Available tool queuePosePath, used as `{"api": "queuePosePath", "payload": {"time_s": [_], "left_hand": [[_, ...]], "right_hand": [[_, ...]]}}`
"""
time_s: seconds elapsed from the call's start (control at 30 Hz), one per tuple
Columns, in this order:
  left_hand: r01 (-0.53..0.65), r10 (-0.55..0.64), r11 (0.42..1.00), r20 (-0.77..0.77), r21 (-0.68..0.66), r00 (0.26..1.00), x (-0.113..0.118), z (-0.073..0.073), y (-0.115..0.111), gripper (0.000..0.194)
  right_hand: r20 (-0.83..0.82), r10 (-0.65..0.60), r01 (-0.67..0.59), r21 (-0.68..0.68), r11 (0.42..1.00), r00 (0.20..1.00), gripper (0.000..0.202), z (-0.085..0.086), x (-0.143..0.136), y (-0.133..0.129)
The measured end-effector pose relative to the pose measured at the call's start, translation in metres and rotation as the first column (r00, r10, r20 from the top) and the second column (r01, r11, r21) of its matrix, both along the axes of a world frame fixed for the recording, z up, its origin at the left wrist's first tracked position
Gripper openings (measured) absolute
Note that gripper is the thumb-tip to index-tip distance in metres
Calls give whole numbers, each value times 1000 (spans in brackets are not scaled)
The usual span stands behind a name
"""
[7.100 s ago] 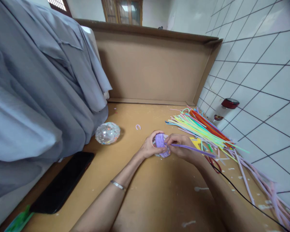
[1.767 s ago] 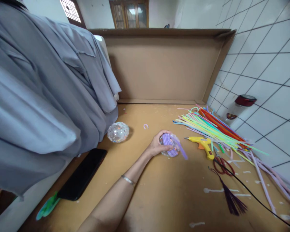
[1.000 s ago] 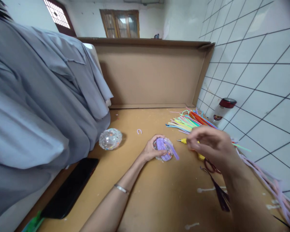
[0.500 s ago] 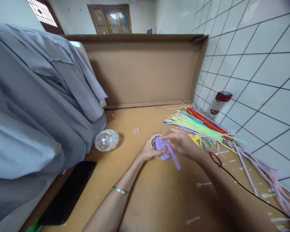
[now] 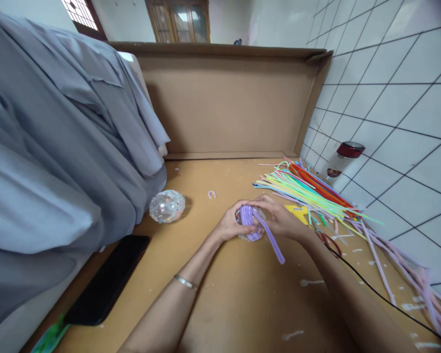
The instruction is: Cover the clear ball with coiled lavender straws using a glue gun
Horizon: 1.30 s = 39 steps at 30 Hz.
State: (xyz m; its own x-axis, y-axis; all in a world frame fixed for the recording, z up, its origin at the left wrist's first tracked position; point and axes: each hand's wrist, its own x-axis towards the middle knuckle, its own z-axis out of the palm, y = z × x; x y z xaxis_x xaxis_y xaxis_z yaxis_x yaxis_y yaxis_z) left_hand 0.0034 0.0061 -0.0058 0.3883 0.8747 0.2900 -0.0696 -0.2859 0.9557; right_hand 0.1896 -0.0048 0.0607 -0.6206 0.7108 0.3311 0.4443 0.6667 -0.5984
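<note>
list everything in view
wound ball: 1, purple and clear, centre
speckled ball: 1, clear, table left
curved piece: 1, pink, central table
thin strips: many, multicoloured, table right
glue gun: 1, yellow, table right
scissors: 1, red handles, table right
cord: 1, black, right
flat slab: 1, black, table left
unclear object: 1, green, left
red-lidded jar: 1, clear, right
draped cloth: 1, grey, left
cardboard panel: 1, brown, back
framed windows: 2, brown, background
tiled wall: 1, white, right
table: 1, tan, below
bracelet: 1, silver, left forearm
left hand, right hand: 2, at wound ball

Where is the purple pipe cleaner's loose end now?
Right of centre in the head view, the purple pipe cleaner's loose end slants over the table, below the right hand and left of its forearm.
</note>
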Motion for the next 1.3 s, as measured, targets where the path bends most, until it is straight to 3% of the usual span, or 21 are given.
{"api": "queuePosePath", "payload": {"time_s": [0.4,0.8,1.13,1.3], "left_hand": [[-1,1,1000,6,-8,1000,-4,1,3,73],[3,-3,1000,15,2,1000,-4,-6,7,76],[4,-3,1000,39,-19,999,-4,-3,5,74],[4,-3,999,36,-38,999,-3,-4,5,76]], "right_hand": [[20,5,-4,-36,999,1000,67,-17,2,10],[-45,-1,-2,-50,999,999,60,-22,1,12],[-61,-20,14,-96,995,998,63,-17,-1,10],[-95,-12,4,-88,996,995,62,-23,-1,14]]}}
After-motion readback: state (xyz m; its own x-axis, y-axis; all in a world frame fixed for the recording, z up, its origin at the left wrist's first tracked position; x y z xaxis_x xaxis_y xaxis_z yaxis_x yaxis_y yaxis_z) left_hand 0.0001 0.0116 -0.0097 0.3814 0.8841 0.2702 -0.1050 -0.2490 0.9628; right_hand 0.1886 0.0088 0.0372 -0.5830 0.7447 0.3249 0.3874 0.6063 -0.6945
